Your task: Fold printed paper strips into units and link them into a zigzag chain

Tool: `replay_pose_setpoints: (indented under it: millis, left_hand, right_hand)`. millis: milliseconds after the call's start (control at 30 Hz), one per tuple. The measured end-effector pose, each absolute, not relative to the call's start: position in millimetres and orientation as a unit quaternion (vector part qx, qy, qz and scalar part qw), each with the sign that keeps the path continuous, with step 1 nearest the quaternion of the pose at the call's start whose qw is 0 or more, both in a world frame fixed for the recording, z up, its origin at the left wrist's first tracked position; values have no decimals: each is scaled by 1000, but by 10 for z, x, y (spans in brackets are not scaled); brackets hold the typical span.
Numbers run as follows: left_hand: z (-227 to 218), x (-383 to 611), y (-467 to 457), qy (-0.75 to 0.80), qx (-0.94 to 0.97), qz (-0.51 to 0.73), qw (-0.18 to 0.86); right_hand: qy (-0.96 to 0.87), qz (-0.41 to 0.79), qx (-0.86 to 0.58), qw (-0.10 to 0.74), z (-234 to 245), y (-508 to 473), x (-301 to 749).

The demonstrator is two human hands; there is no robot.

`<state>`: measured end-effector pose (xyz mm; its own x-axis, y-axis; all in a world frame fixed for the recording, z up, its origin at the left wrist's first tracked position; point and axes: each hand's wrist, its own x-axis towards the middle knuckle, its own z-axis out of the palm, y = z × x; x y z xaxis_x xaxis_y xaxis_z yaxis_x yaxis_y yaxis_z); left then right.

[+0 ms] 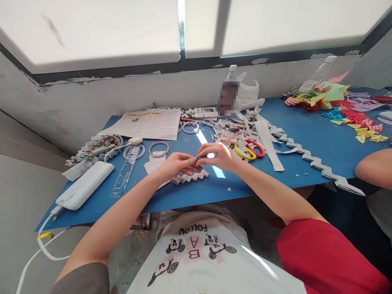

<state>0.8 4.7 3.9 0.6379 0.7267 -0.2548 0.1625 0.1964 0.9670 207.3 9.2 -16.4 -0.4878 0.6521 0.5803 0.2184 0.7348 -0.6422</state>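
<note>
My left hand (177, 164) and my right hand (217, 155) meet over the blue table (306, 139), fingertips pinched together on a small folded paper piece (199, 158). Just below them a zigzag chain of folded newspaper pieces (191, 177) lies on the table. Right of my right hand lie a yellow-handled scissors (244, 153) and a red-handled scissors (256, 148), beside a heap of newspaper scraps (232, 132).
A white power bank (84, 185), clear ruler (125, 175), tape rings (158, 148), newspaper sheet (147, 123) and a pile of folded pieces (98, 148) sit left. A long folded paper strip (312, 157) runs right. Coloured paper (343, 104) lies far right. Another person's arm (373, 167) rests at the right edge. A bottle (229, 94) stands behind.
</note>
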Motion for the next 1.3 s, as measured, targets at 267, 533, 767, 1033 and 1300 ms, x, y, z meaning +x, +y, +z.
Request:
replay_pose_setpoints:
  millis: [267,533,767,1033,1300]
  left_hand:
    - [37,9,62,366,566,189,714]
    - [-1,17,61,375,547,245,707]
    - [-16,43,37,368,585,274,669]
    - [26,34,24,386,615,267,634]
    - [22,13,11,400,659,285,569]
  right_hand:
    - [-751,379,-344,417,-126,69,2043]
    - [-716,445,-359,400,-99,63,2074]
    - [-760,340,-357,424,-115,44,2060]
    - [-809,241,-328,423,-133,66,2087]
    - [-815,279,-318,396,-132,54,2071]
